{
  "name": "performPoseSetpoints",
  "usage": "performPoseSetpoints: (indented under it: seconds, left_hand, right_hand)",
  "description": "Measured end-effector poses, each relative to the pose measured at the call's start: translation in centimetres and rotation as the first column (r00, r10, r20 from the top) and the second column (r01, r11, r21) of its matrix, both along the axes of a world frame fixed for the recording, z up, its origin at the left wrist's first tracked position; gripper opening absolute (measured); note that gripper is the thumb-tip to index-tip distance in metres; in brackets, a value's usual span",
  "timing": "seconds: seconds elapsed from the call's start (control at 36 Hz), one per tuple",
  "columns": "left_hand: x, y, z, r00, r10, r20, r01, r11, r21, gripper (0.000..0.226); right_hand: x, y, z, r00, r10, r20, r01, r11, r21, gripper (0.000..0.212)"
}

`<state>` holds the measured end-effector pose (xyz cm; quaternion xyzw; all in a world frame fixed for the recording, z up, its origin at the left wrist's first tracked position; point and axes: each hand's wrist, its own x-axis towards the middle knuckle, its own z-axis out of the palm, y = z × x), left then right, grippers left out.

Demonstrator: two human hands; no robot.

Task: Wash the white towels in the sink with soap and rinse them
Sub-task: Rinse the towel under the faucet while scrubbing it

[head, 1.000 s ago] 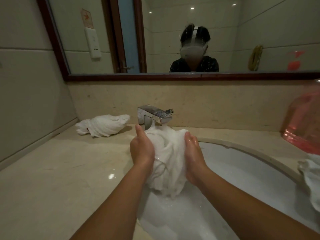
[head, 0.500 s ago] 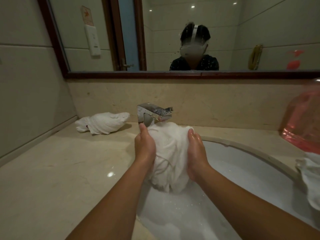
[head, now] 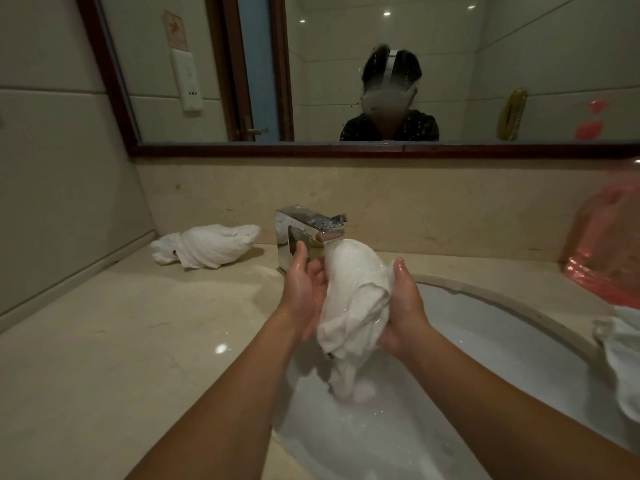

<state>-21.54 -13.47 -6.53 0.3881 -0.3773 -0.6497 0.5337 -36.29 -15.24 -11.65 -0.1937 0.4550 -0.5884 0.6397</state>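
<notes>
A wet, sudsy white towel (head: 353, 306) hangs bunched between both my hands, right under the spout of the chrome tap (head: 304, 230), over the white sink (head: 502, 344). My left hand (head: 303, 292) presses its left side and my right hand (head: 403, 306) cups its right side. The towel's lower end dangles toward foamy water in the basin. A second white towel (head: 207, 247), twisted, lies on the counter left of the tap. A third white towel (head: 620, 355) drapes over the sink's right rim.
The beige stone counter (head: 121, 358) stretches to the left up to a tiled wall. A pink translucent container (head: 606, 244) stands at the back right. A framed mirror (head: 346, 81) above the backsplash reflects a person.
Both hands have lifted the towel closer to the tap spout and shifted their grip. The towel is now bunched rounder at the top, with water running on it.
</notes>
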Motion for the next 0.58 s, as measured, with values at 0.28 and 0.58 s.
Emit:
performPoseSetpoints:
  seconds: [0.28,0.58]
  left_hand:
    - [-0.4,-2.0,-1.8,0.989,0.142,0.05,-0.146,0.985,0.086,0.089]
    - [-0.1,-1.2,-1.0,0.966,0.175,0.189,-0.188,0.981,0.049,0.117]
  right_hand:
    - [2.8,2.2,1.1,0.913,-0.243,-0.329,0.144,0.944,-0.297,0.035]
    - [1.9,2.3,1.8,0.945,-0.228,-0.237,0.153,0.943,-0.295,0.038]
